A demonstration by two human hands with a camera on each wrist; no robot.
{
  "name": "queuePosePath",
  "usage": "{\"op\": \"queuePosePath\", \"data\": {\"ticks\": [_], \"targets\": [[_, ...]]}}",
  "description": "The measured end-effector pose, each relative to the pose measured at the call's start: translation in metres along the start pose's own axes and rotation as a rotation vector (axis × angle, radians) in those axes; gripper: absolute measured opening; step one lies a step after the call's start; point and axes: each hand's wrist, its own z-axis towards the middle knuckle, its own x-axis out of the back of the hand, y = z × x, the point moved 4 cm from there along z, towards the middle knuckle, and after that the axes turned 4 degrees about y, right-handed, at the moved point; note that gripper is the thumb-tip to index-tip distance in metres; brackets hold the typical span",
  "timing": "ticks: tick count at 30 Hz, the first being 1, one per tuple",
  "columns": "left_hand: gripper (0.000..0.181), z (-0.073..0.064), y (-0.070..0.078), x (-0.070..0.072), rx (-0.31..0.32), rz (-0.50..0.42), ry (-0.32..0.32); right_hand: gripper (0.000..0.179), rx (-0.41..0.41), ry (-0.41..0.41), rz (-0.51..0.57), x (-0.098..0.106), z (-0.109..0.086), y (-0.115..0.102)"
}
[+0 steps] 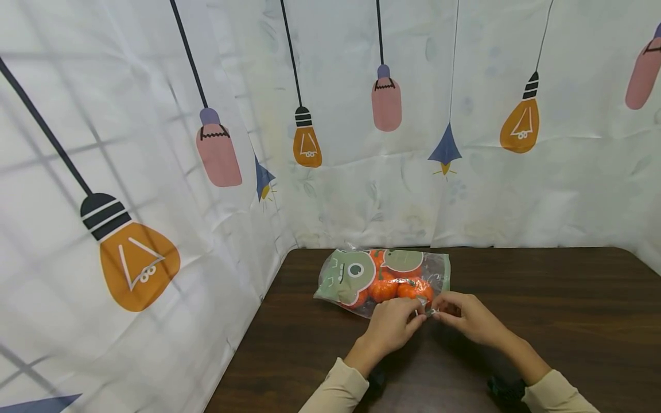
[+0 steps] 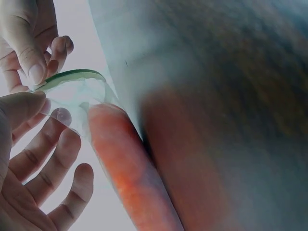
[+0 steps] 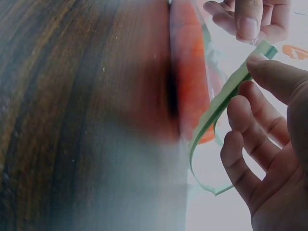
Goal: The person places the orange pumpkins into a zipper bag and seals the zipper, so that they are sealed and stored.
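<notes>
A clear plastic bag (image 1: 330,284) with a green cartoon print lies on the table, several orange fruits, like small mandarins (image 1: 383,289), inside it. My left hand (image 1: 391,324) pinches the bag's near right corner between thumb and forefinger. Right beside it, my right hand (image 1: 467,316) pinches the same corner by its green edge strip (image 3: 216,108). The two sets of fingertips almost meet there. In the left wrist view, the left hand's other fingers (image 2: 65,154) are loosely bent and apart from the bag. Whether the bag's edge is torn there cannot be made out.
The dark wooden table (image 1: 542,298) spreads under the bag and to its right. A white curtain (image 1: 351,195) printed with hanging lamps runs along the back and left of the table. Dark bands (image 1: 506,387) show near the wrists.
</notes>
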Motion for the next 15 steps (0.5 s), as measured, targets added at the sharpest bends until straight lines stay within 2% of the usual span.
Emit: {"op": "queuePosePath", "data": {"ticks": [5,15], "targets": [[0.008,-0.0005,-0.0015,0.0002,-0.006,0.007,0.016,0.008,-0.003,0.015,-0.039,0.0021,0.0,-0.0019],[0.008,0.001,-0.004,0.0045,0.009,-0.015,0.05,0.01,-0.069,0.033,-0.123,0.0075,-0.002,0.0014]]}}
